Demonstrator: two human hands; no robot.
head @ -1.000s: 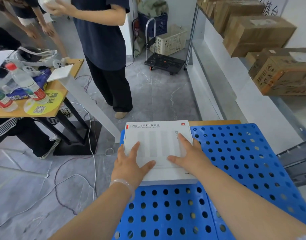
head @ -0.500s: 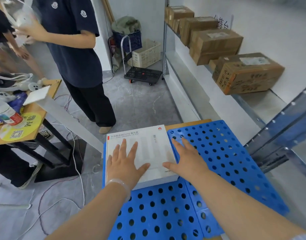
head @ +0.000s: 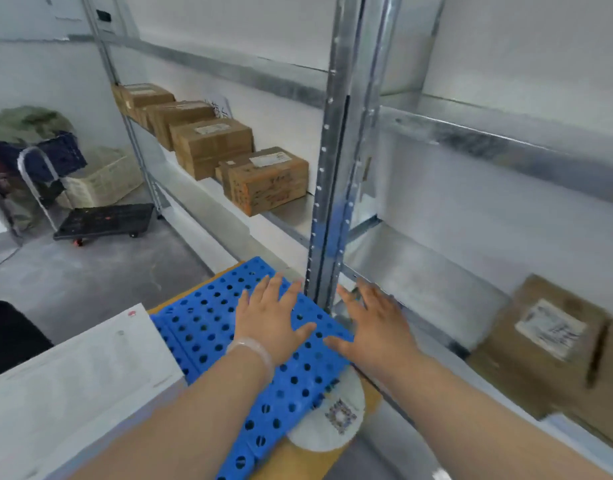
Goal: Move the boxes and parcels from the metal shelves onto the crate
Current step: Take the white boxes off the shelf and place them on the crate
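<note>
Head view, both hands out front and empty. Left hand [head: 275, 323] hangs palm down over the blue crate [head: 208, 327], fingers spread, gripping nothing; whether it touches the perforated top, I cannot tell. A clear bracelet [head: 253, 348] circles that wrist. Right hand [head: 374, 327] is just beside it, also flat and spread, holding nothing, past the crate's right edge and near the foot of the metal upright [head: 336, 150].

White box [head: 80, 379] lies flat at the crate's left side, well clear of both hands, red marks at its corners. Under the crate's near right corner a wooden surface [head: 294, 459] shows, with a round sticker [head: 336, 417] carrying a QR code.

Shelves now. On the left bay's shelf [head: 291, 216], a row of cardboard boxes runs away along the back: nearest box [head: 267, 180] sits close to the upright, next box [head: 211, 145] behind it, two more further back toward the far post. All wear pale labels on top. In the right bay, a labelled parcel [head: 547, 344] rests on the lower shelf, at the right, blurred, well apart from the right hand.

Far left on the floor: a black trolley [head: 104, 221] and a pale basket [head: 100, 178].
</note>
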